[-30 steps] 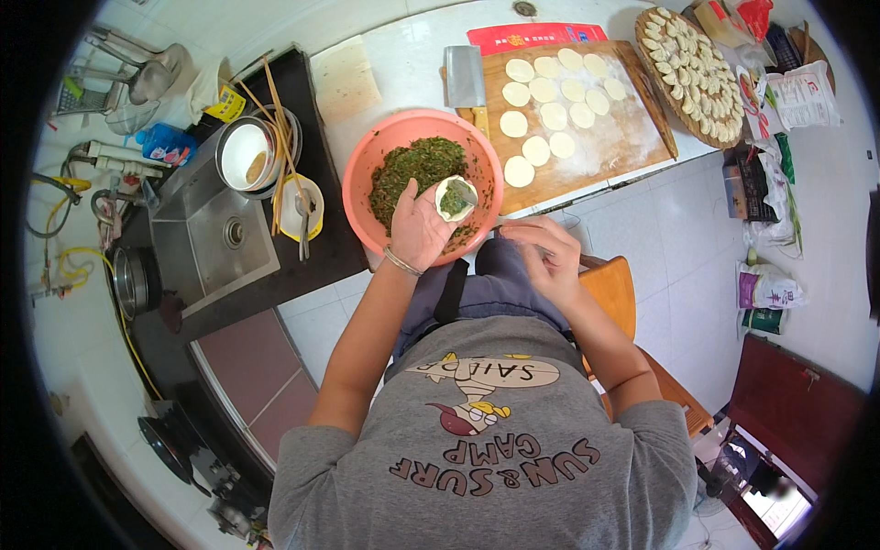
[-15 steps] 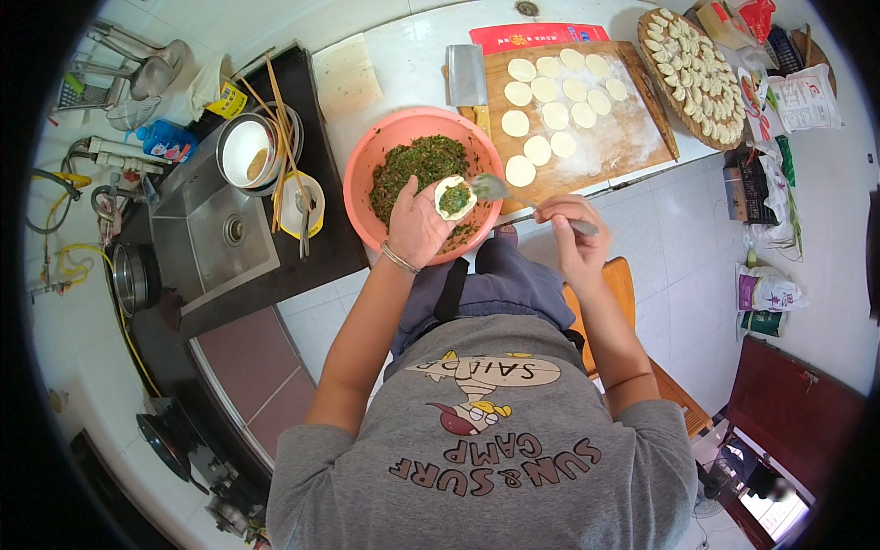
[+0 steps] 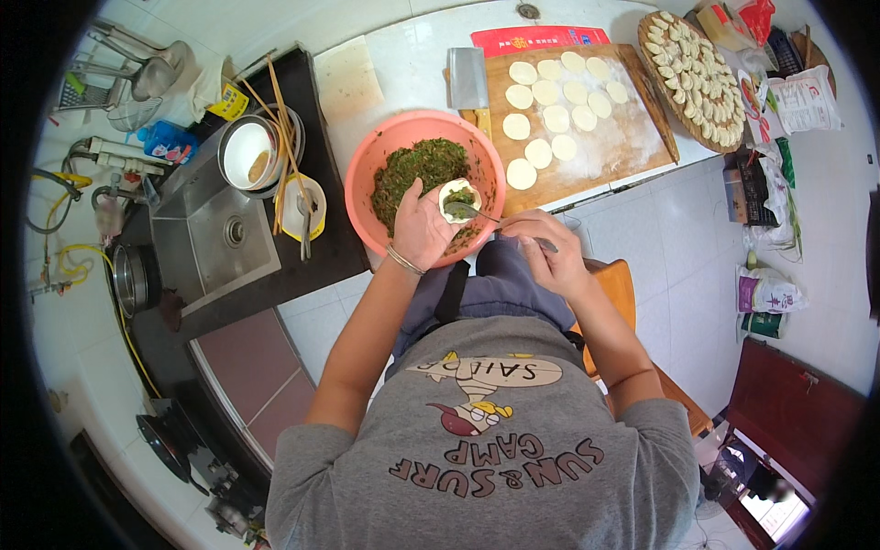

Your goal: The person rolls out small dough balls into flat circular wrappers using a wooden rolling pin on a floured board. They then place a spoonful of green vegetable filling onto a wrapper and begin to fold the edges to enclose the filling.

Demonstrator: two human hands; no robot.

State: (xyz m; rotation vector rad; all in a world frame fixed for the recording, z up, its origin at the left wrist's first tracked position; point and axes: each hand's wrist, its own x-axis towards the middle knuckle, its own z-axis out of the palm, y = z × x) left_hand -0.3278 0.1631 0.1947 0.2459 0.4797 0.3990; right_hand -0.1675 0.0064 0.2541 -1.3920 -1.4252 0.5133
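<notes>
Over the near part of a pink basin [image 3: 359,147], my left hand [image 3: 422,229] holds a round dumpling wrapper [image 3: 446,195] on its fingers. Green filling lies in the middle of that wrapper. My right hand [image 3: 554,255] is closed around the handle of a metal spoon [image 3: 461,210], whose bowl presses on the filling. Chopped green filling [image 3: 423,165] is heaped in the basin behind my left hand. To the right, several flat round wrappers [image 3: 555,117] lie on a floured wooden board [image 3: 632,137].
A cleaver [image 3: 467,78] lies at the board's left edge, and a rolling pin [image 3: 649,103] along its right. Beyond stands a round tray [image 3: 722,137] of shaped dumplings. At left are a sink [image 3: 206,252], stacked bowls [image 3: 246,147] and long chopsticks [image 3: 291,142]. A wooden chair [image 3: 614,289] is beside me.
My right hand has moved left and slightly nearer to me. The spoon's bowl went from the wrapper's right edge onto the filling. My left hand shifted slightly.
</notes>
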